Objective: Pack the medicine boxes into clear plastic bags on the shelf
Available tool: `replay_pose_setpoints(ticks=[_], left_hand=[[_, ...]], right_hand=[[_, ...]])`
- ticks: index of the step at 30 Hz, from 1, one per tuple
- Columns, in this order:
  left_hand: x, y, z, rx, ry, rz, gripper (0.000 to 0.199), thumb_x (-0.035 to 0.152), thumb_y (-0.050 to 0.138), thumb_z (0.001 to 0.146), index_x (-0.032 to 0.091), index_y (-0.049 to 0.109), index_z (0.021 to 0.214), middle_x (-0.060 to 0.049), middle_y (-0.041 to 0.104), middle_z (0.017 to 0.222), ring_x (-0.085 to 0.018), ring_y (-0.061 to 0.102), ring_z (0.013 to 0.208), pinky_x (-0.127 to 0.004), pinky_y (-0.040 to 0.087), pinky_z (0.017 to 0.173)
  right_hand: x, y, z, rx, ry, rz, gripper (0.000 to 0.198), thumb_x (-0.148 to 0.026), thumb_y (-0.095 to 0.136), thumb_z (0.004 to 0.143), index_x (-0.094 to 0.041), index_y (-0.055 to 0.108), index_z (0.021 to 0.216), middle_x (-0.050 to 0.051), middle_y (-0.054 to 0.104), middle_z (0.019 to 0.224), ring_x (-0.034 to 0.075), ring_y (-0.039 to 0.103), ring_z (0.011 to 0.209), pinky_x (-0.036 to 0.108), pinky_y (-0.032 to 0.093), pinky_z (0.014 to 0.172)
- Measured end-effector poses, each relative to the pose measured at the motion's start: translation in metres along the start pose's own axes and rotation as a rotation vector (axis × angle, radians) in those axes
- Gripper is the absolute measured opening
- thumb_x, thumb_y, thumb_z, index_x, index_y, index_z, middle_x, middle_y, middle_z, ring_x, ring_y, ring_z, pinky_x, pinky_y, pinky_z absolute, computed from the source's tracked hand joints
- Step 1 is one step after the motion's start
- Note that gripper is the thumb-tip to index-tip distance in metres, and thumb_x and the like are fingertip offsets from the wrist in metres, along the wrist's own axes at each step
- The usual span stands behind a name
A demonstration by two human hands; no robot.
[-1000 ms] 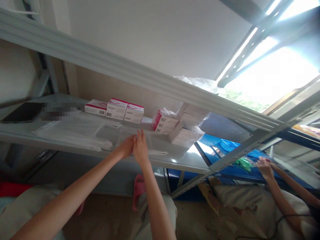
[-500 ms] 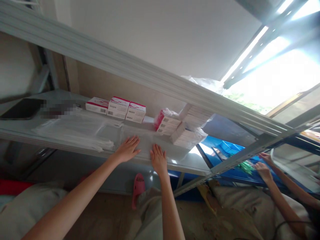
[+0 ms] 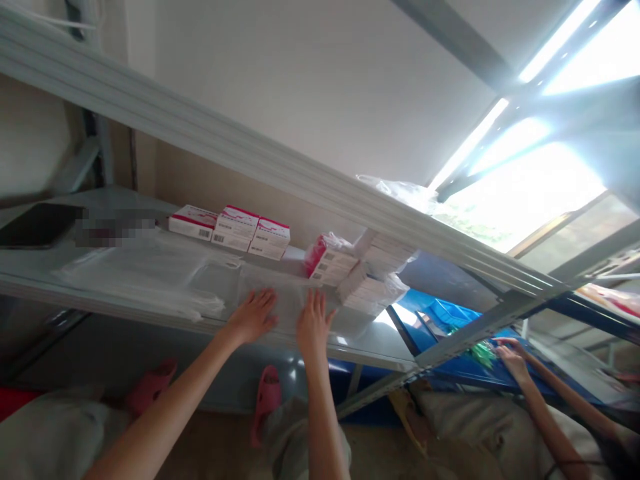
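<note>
Both hands rest palm down on a clear plastic bag (image 3: pixel 287 297) that lies flat near the front of the grey metal shelf (image 3: pixel 370 343). My left hand (image 3: pixel 254 315) presses on the bag's left part, fingers stretched out and holding nothing. On its right part lies my right hand (image 3: pixel 314 320), fingers extended forward and the thumb side hidden. Behind the hands stand several white-and-pink boxes (image 3: pixel 233 230) in a row. To the right, a group of similar boxes is wrapped in clear film (image 3: pixel 333 257), next to stacked white boxes (image 3: pixel 367 287).
A pile of clear plastic bags (image 3: pixel 145 273) lies left of my hands, with a dark tablet-like slab (image 3: pixel 40 223) beyond it. A thick shelf beam (image 3: pixel 260 150) crosses above. At right, another person's hands (image 3: pixel 510 353) hold something green by a blue tray (image 3: pixel 450 313).
My right hand has slid slightly forward over the bag, its fingers closer together. My left hand stays on the bag. The view has shifted a little, and the other person's hands have come together.
</note>
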State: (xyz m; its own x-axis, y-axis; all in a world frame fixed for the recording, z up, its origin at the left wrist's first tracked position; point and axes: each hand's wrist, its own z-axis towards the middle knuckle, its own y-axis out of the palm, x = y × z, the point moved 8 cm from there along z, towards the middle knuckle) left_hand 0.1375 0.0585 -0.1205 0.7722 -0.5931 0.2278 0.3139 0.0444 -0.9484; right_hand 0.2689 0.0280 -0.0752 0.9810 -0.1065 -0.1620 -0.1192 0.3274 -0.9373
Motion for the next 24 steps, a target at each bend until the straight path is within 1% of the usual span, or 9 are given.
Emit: replay_pose_setpoints(ticks=[3,6,8,11,13,15,16,20,24], left_hand=[[0.005,0.004,-0.001,-0.061,0.045,0.006,0.053,0.033,0.038,0.093,0.016,0.035,0.143,-0.012,0.028,0.152,-0.028,0.018,0.142,-0.052,0.014,0.115],[0.006,0.006,-0.008,-0.084,0.051,-0.061,0.055,0.026,0.043,0.089,0.018,0.036,0.143,-0.011,0.025,0.153,-0.03,0.014,0.143,-0.056,0.011,0.114],[0.004,0.002,-0.015,-0.082,0.045,-0.149,0.053,0.022,0.041,0.089,0.019,0.039,0.141,-0.011,0.026,0.153,-0.029,0.018,0.143,-0.056,0.014,0.114],[-0.003,-0.016,-0.018,-0.034,0.016,-0.231,0.044,0.014,0.034,0.088,0.021,0.055,0.127,-0.008,0.044,0.144,-0.022,0.035,0.136,-0.052,0.019,0.115],[-0.012,-0.038,-0.01,0.127,-0.082,-0.224,0.042,0.012,0.031,0.089,0.021,0.06,0.118,-0.007,0.053,0.136,-0.021,0.041,0.132,-0.05,0.016,0.116],[-0.019,-0.054,0.002,0.297,-0.197,-0.201,0.039,0.016,0.031,0.091,0.02,0.058,0.119,-0.007,0.053,0.136,-0.023,0.038,0.135,-0.051,0.015,0.116],[-0.022,-0.055,0.01,0.337,-0.247,-0.195,0.039,0.021,0.031,0.093,0.019,0.055,0.123,-0.008,0.05,0.139,-0.025,0.034,0.137,-0.053,0.016,0.115],[-0.031,-0.022,0.035,0.246,-0.402,-0.127,0.053,0.038,0.028,0.096,0.006,0.042,0.135,-0.02,0.041,0.144,-0.032,0.029,0.138,-0.052,0.025,0.111],[-0.036,-0.001,0.036,0.227,-0.387,0.041,0.064,0.047,0.026,0.095,0.0,0.043,0.135,-0.024,0.037,0.145,-0.034,0.026,0.139,-0.05,0.017,0.114]], right_hand=[[-0.076,0.01,0.015,-0.077,-0.308,0.196,0.06,-0.006,0.028,0.088,-0.016,0.028,0.147,0.01,0.029,0.151,0.02,0.021,0.142,0.049,0.019,0.115],[-0.106,0.028,0.032,-0.143,-0.318,0.291,0.051,-0.013,0.029,0.093,-0.015,0.034,0.144,0.011,0.035,0.149,0.022,0.026,0.14,0.049,0.023,0.114],[-0.104,0.039,0.04,-0.165,-0.267,0.34,0.047,-0.019,0.028,0.097,-0.013,0.037,0.142,0.013,0.04,0.146,0.024,0.03,0.139,0.051,0.024,0.113],[-0.087,0.043,0.048,-0.119,-0.215,0.404,0.046,-0.022,0.026,0.099,-0.01,0.037,0.141,0.013,0.043,0.144,0.025,0.032,0.138,0.052,0.023,0.112],[-0.076,0.04,0.051,-0.058,-0.208,0.412,0.046,-0.019,0.023,0.098,-0.01,0.037,0.141,0.013,0.043,0.144,0.024,0.03,0.139,0.052,0.022,0.113],[-0.07,0.039,0.054,-0.026,-0.229,0.399,0.047,-0.013,0.023,0.096,-0.01,0.036,0.141,0.013,0.043,0.144,0.022,0.029,0.139,0.05,0.021,0.114],[-0.068,0.04,0.055,-0.021,-0.247,0.387,0.048,-0.011,0.024,0.095,-0.009,0.037,0.141,0.013,0.043,0.144,0.02,0.028,0.14,0.047,0.02,0.115],[-0.065,0.052,0.06,-0.084,-0.262,0.335,0.049,-0.008,0.026,0.093,-0.01,0.039,0.14,0.01,0.044,0.143,0.018,0.03,0.139,0.042,0.016,0.117],[-0.059,0.061,0.058,-0.157,-0.261,0.24,0.047,-0.017,0.028,0.095,-0.01,0.039,0.141,0.012,0.041,0.145,0.021,0.031,0.138,0.046,0.015,0.116]])
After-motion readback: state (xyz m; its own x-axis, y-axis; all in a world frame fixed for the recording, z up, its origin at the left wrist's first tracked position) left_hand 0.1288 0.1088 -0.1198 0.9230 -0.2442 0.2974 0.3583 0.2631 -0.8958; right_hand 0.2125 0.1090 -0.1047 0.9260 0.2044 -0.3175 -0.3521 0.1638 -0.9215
